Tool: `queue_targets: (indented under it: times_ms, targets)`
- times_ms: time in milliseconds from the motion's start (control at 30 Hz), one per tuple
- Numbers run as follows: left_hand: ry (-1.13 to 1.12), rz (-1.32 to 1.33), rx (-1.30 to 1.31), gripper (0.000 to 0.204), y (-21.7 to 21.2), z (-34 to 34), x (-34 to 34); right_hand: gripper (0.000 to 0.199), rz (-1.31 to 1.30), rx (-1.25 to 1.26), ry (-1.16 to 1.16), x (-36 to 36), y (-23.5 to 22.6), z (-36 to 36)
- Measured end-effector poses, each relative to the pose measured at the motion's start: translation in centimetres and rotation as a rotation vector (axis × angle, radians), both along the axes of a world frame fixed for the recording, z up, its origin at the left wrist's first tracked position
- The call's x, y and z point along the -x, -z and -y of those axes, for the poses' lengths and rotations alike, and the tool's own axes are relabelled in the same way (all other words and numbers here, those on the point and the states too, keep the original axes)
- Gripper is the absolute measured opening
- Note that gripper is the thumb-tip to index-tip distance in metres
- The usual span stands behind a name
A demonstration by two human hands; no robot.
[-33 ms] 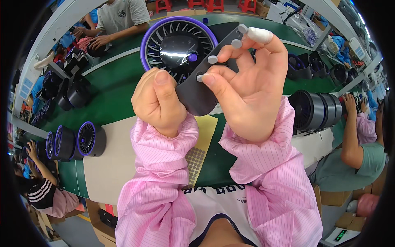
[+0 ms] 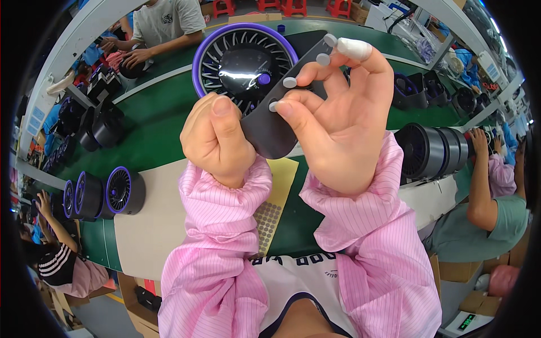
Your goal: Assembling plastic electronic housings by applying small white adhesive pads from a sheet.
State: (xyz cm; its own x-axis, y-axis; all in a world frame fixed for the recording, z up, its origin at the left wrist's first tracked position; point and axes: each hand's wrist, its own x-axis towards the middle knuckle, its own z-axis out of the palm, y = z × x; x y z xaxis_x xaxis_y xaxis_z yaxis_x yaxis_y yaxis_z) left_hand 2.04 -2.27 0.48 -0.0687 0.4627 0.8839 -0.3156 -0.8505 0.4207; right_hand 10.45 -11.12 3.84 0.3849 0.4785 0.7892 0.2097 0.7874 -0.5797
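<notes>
My left hand point(image 2: 217, 138) is closed around the edge of a dark grey curved bracket point(image 2: 270, 138), holding it up and tilted. Behind it is a round fan point(image 2: 236, 62) with a purple rim and a purple knob at its centre; the bracket hides how the two join. Between thumb and forefinger, my right hand point(image 2: 352, 124) pinches a small grey round pad point(image 2: 274, 106) at a hole in the bracket. More such pads sit at its other fingertips, one by the white-wrapped finger point(image 2: 356, 49). Below lies a yellow sheet point(image 2: 284, 174) with rows of grey dots.
Several purple-rimmed fans point(image 2: 125, 190) stand at the left on the green bench point(image 2: 152, 129), beside a beige board point(image 2: 149, 225). Dark fan drums point(image 2: 431, 151) are lined up at the right. Co-workers sit across the bench and on both sides.
</notes>
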Motion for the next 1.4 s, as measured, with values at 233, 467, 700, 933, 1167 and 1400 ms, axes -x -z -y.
queue_targets:
  times_ms: [233,467,700,933,1167,1400]
  targets:
    - [-0.021,0.041,0.059,0.043,0.0,-0.2,-0.3,0.07,-0.026,-0.032,0.107,-0.8,0.5,0.1]
    - [0.087,0.155,0.161,0.045,-0.5,0.1,-0.1,0.067,-0.032,0.18,0.009,0.1,1.7,2.5]
    - [0.121,0.174,0.207,0.045,-0.4,0.2,-0.1,0.068,-0.023,0.245,0.004,-0.2,1.7,2.9]
    - [0.154,0.184,0.251,0.044,-0.3,0.2,-0.5,0.069,0.083,0.297,0.131,-1.1,1.7,2.8]
    - [0.191,0.199,0.178,0.046,-0.4,0.9,0.0,0.048,-0.08,0.134,0.178,-5.0,-1.9,1.1]
    - [0.087,0.119,0.101,0.046,-0.5,1.1,0.3,0.048,-0.237,0.215,-0.056,-6.0,-2.4,0.8]
